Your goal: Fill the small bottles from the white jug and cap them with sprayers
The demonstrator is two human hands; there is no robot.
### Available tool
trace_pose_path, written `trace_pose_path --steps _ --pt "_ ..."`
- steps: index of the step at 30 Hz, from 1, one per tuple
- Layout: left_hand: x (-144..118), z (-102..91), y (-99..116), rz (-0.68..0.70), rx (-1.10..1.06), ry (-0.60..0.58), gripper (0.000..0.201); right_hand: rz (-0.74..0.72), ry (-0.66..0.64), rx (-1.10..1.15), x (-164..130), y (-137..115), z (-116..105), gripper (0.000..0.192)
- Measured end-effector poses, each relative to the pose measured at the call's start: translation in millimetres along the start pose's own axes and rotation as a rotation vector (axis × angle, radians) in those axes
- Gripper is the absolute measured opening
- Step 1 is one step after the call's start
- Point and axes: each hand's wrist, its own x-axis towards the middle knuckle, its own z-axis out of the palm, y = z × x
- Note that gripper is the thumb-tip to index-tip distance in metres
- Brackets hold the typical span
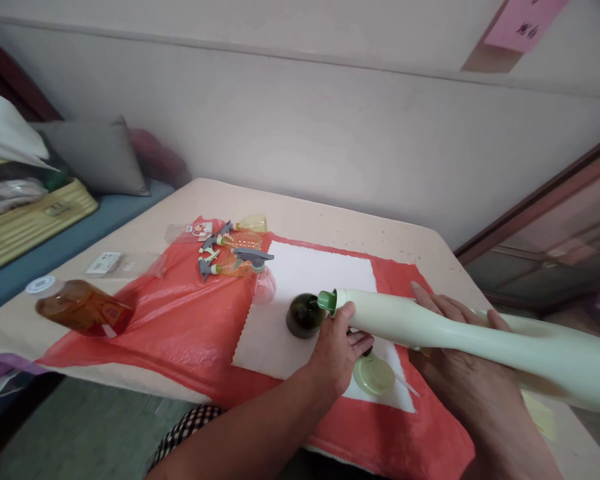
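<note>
Hands both grip the pale green bottle (430, 327) — left hand (337, 353) at its neck, right hand (460, 360) mid-body; no label legible.

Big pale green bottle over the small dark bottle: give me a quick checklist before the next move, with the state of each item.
1. Right hand grips the pale green bottle around its body: ok.
2. Left hand steadies its neck near the green spout: ok.
3. Spout lined up with the small dark bottle: it lies at the dark bottle's top, but exact alignment: cannot tell.
4. Dark bottle upright on the white sheet: ok.
5. Dark bottle's mouth open: cannot tell.
6. Round green lid lies off, on the sheet by the left hand: ok.
</note>
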Motion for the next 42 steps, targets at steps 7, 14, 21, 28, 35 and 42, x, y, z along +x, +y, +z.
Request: trace_pose_path --steps 7,14,21,28,35,42 --pt "-1.2 0.3 0.7 0.002 0.001 -0.001 0.042 0.014 -0.005 -0.001 -0.9 0.1 -0.1 0.067" --pt "-0.2 0.8 1.7 -0.004 0.001 0.004 0.044 0.019 -0.016 0.001 -0.6 -1.1 -1.0 0.066" --pt "0.4 0.1 1.0 -0.005 -0.001 0.008 0.045 0.006 -0.017 0.01 -0.8 -0.9 -1.6 0.066" --pt "0.2 -0.2 1.4 -0.012 0.01 -0.013 0.045 0.007 -0.012 0.005 -2.1 -0.6 -0.4 0.067" --pt "-1.7 1.1 2.5 -0.003 0.002 0.008 0.045 0.011 -0.032 0.008 -2.4 -0.2 -0.9 0.068" --pt "-1.0 0.8 1.4 -0.003 -0.007 0.008 0.044 -0.001 -0.025 0.014 -1.7 -0.1 -2.2 0.071"
